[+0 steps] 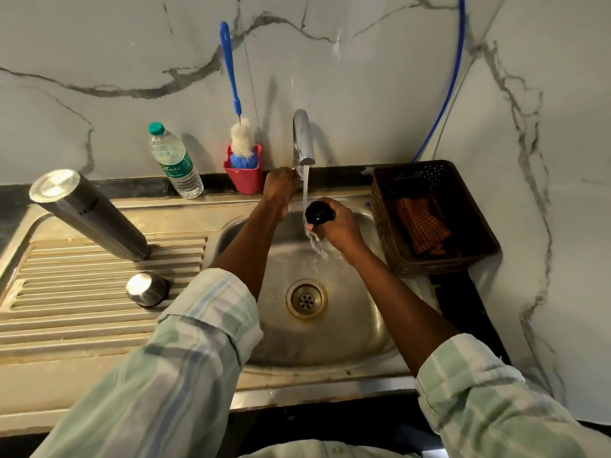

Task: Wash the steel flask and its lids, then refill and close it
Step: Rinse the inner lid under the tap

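Head view is looking down on a steel sink (347, 328), its round basin gleaming and its ribbed draining board (82, 292) stretching off to the left. Both arms are reaching forward over the basin in pale striped sleeves pushed up the forearms. On the draining board the steel flask (89, 214) is standing upside down, a tall brushed cylinder with its flat base catching the light. Near it a small domed steel lid (147, 289) is sitting on the ribs. At the right of the sink a dark woven basket (383, 226) is holding a checked orange cloth (421, 224). The left hand (280, 190) is stretched to the foot of the chrome tap (302, 137), its fingers curling round the handle there. The right hand (340, 224) is gripping a round, glossy black lid (319, 212) just beside the falling water (305, 193), which is splashing over the fingertips.
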Available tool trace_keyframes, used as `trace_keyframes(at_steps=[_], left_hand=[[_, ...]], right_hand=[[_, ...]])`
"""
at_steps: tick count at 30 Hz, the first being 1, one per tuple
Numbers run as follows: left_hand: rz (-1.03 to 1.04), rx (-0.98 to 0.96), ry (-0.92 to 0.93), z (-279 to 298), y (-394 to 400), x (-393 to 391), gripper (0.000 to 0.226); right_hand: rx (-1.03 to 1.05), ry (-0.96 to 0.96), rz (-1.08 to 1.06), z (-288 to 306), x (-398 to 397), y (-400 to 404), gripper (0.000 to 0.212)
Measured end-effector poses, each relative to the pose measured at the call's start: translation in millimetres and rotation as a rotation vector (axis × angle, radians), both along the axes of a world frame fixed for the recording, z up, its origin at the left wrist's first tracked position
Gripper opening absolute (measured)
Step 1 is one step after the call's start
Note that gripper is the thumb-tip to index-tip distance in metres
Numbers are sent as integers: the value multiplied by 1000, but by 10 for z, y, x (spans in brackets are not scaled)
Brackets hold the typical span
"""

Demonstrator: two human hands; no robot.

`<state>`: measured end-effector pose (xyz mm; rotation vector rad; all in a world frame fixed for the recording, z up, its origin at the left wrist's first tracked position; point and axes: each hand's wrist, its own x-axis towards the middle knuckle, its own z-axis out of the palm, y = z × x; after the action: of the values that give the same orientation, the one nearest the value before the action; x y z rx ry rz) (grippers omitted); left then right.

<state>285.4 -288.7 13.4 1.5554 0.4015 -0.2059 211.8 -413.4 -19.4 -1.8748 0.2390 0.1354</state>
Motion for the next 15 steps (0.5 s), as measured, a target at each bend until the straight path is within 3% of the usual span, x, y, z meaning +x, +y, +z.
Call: trace_keyframes(at_steps=[7, 12, 15], left_hand=[[-305, 264, -111, 89, 118, -57, 41], [-263, 361, -112, -111, 214, -246, 39], [-286, 412, -38, -283, 240, -414, 40]], right_hand=[[47, 37, 60, -42, 4, 175, 58], [-2, 97, 60, -135, -17, 140, 73], [1, 157, 50, -226, -53, 65, 61]])
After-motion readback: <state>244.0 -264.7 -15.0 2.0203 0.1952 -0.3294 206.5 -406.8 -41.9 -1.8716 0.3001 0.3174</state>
